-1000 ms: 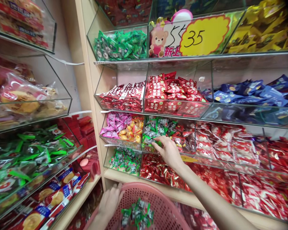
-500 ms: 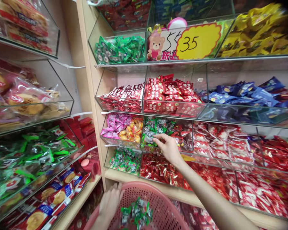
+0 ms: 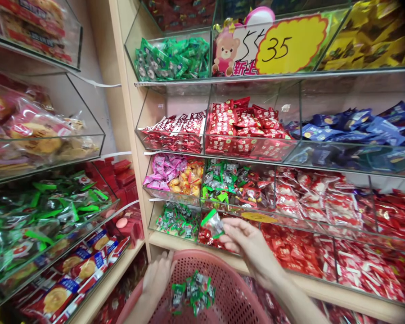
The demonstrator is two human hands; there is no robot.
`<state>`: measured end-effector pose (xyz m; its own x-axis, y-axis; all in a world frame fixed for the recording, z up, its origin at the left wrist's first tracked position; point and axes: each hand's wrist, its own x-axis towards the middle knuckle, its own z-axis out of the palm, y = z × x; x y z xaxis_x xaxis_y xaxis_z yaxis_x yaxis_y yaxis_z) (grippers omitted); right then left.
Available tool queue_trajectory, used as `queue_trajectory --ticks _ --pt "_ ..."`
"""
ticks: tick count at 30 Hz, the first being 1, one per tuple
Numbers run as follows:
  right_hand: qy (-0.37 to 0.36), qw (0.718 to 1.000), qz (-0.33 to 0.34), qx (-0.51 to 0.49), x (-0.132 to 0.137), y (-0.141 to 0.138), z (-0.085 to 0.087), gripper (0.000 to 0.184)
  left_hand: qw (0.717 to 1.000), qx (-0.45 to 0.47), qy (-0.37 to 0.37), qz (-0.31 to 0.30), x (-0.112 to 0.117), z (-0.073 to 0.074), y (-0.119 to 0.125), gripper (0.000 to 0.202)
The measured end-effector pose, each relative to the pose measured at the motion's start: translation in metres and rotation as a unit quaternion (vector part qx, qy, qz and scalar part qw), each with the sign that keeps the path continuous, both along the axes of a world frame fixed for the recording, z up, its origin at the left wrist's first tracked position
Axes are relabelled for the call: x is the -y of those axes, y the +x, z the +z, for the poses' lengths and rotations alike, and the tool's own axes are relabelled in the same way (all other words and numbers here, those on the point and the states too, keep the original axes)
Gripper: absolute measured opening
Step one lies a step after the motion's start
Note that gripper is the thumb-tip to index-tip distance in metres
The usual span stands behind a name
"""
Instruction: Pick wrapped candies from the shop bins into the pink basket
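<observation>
My right hand [image 3: 248,243] hovers over the far rim of a pink plastic basket [image 3: 222,274], palm up, fingers pinching a green-and-clear wrapped candy [image 3: 213,223]. My left hand [image 3: 158,278] grips the basket's left rim. Several green-wrapped candies [image 3: 193,292] lie in the basket. Just above my right hand is the clear bin of green and red wrapped candies [image 3: 232,184] on the shelf.
Wooden shelves carry rows of clear bins with red, pink, blue, yellow and green sweets. A yellow price sign reading 35 [image 3: 290,42] sits on the top row beside a teddy-bear card. Another shelf unit with packaged cakes [image 3: 37,135] stands at the left.
My right hand has come down and back out of the green-candy bin with one candy in it, and now sits over the basket. The left hand stays on the rim.
</observation>
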<state>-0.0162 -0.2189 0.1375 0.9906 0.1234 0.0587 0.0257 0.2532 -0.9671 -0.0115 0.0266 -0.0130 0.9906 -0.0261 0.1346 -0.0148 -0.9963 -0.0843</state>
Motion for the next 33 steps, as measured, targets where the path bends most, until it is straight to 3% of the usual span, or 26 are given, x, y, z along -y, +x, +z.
queue_trajectory --ticks 2,4,6,8,10,13,21,25,30,33 --pt "-0.018 0.999 -0.019 0.033 -0.002 -0.010 -0.024 0.032 1.000 -0.001 0.002 0.000 0.000 0.000 0.001 0.041" --pt "-0.082 0.983 -0.060 0.150 -0.002 -0.017 -0.045 0.022 1.000 -0.002 0.003 -0.001 0.001 0.001 0.001 0.040" --pt "-0.175 0.931 -0.099 0.306 0.000 -0.021 -0.061 0.014 1.000 -0.004 0.004 -0.002 0.001 0.002 0.001 0.040" --pt "-0.256 0.858 -0.116 0.430 0.005 -0.023 -0.075 0.022 1.000 -0.007 0.005 -0.002 0.001 0.002 0.000 0.041" --pt "-0.308 0.810 -0.109 0.486 0.010 -0.022 -0.088 0.033 1.000 -0.011 0.005 -0.002 0.001 0.003 0.000 0.041" --pt "-0.365 0.784 -0.068 0.498 0.014 -0.019 -0.107 0.038 1.000 -0.018 0.002 0.001 0.001 0.004 -0.002 0.041" --pt "-0.478 0.766 0.068 0.425 -0.010 -0.013 -0.152 0.028 0.999 -0.038 -0.009 0.008 0.003 0.006 -0.001 0.038" --pt "-0.547 0.712 0.107 0.426 -0.038 -0.006 -0.175 0.024 0.999 -0.036 -0.010 0.007 0.003 0.006 -0.002 0.039" --pt "-0.633 0.618 0.076 0.460 -0.062 0.004 -0.210 0.014 1.000 -0.029 -0.003 0.009 0.002 0.008 -0.007 0.042" --pt "-0.657 0.579 0.040 0.481 -0.068 0.005 -0.234 0.015 1.000 -0.028 0.000 0.009 0.002 0.009 -0.007 0.042"
